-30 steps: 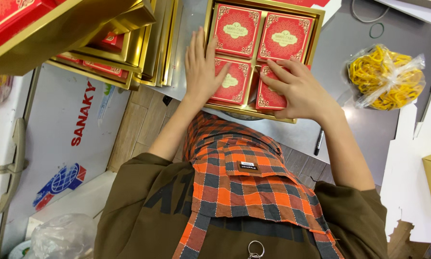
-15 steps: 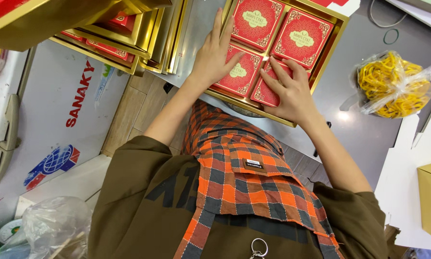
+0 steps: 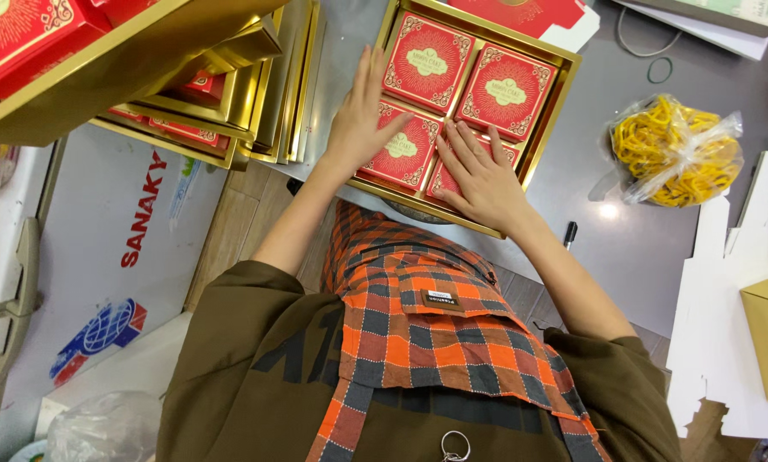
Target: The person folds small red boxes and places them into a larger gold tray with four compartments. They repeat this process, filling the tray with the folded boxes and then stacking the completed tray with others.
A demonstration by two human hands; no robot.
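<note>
Both forearms reach up the frame from the brown sleeves at the bottom, bare from the elbow and bent slightly inward, so that the hands meet over a gold tray (image 3: pixel 548 128) in the upper middle of the picture. The left hand (image 3: pixel 360 128) lies flat, palm down, with its fingers spread fairly wide; the fingers run along the tray's left wall and the thumb rests on the lower-left red box (image 3: pixel 404 152). The right hand (image 3: pixel 480 175) is also flat and palm down, fingers splayed and pointing to the upper left, and it presses on the lower-right red box (image 3: pixel 446 177), covering most of it. Neither hand grips anything; both only lie open on the lids.

The tray is a shallow square with shiny gold cardboard walls, and it holds four square boxes in a two-by-two grid. The upper-left box (image 3: pixel 428 62) and upper-right box (image 3: pixel 505 91) are uncovered: matte red lids with fine gold ornament and a pale oval label in the middle. The tray sits on a grey tabletop (image 3: pixel 640 239).

At the upper left of the frame stands a stack of gold trays (image 3: pixel 256 77). At the right lies a clear plastic bag of yellow rubber bands (image 3: pixel 675 150), crinkled and glossy. A black pen (image 3: pixel 570 233) lies just below the tray's right corner.
</note>
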